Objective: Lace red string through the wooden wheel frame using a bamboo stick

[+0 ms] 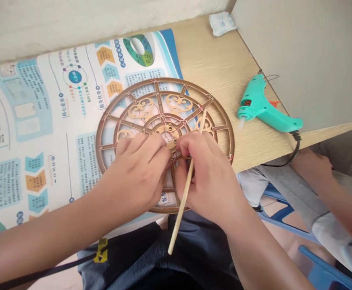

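Note:
A round brown lattice frame (157, 86) with spokes, rings and gold scroll ornaments lies at the table's front edge. Thin red wires (180, 119) run along its spokes and around its centre. My left hand (139, 171) rests over the frame's lower left, fingers curled and tips hidden near the hub. At the right of the hub, my right hand (210, 177) is closed, with a wooden chopstick (180, 217) lodged in its grip. The stick slants from the frame's upper right to below its rim. Whatever the fingertips pinch near the centre is hidden.
Beneath the frame, a printed poster sheet (73, 80) covers the table's left. A turquoise glue gun (263, 105) lies at the right, its cable over the edge. A white packet (222, 24) sits by the partition (309, 60). Another person's hand (311, 165) and blue stools (284, 213) are beyond.

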`<state>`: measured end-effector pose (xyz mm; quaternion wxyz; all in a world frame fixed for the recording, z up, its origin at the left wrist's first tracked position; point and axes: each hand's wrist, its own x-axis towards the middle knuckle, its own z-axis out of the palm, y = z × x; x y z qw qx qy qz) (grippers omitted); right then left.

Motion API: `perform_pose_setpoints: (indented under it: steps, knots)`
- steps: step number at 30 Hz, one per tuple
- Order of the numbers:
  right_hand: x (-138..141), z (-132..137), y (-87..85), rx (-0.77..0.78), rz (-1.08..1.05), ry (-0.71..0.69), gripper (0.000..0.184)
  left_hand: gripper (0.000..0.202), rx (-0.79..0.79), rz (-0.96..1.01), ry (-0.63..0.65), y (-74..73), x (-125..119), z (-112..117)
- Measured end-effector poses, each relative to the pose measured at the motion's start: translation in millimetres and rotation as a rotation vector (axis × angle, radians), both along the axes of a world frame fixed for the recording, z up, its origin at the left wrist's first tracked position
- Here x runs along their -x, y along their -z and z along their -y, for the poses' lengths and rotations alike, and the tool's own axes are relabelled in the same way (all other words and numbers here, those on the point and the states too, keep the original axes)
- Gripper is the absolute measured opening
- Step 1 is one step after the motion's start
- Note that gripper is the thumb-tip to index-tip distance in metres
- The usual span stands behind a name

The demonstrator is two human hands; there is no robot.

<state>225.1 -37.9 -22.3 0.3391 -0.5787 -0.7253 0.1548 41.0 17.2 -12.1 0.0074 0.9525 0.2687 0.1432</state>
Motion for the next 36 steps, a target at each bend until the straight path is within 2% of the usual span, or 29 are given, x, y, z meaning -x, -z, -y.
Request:
perform_pose_setpoints:
  steps: [11,22,29,36]
  knots:
    - [2.3,-1.3,0.6,-0.030,0.045,-0.014,0.024,0.021,0.167,0.072,0.082,1.4,0.2,-3.1]
    - [-0.4,-0.3,1.0,0.001,-0.007,-0.019,0.024,0.021,0.258,0.174,0.071,8.8,3.8,-5.3]
    - [-1.9,-1.2,0.0,0.010,-0.022,-0.031,0.023,0.022,0.394,0.238,0.073,3.2,2.4,-6.7]
    - [-0.4,-0.9,-1.5,-0.001,-0.031,-0.023,0.025,0.017,0.338,0.179,0.003,0.3,3.4,-6.4]
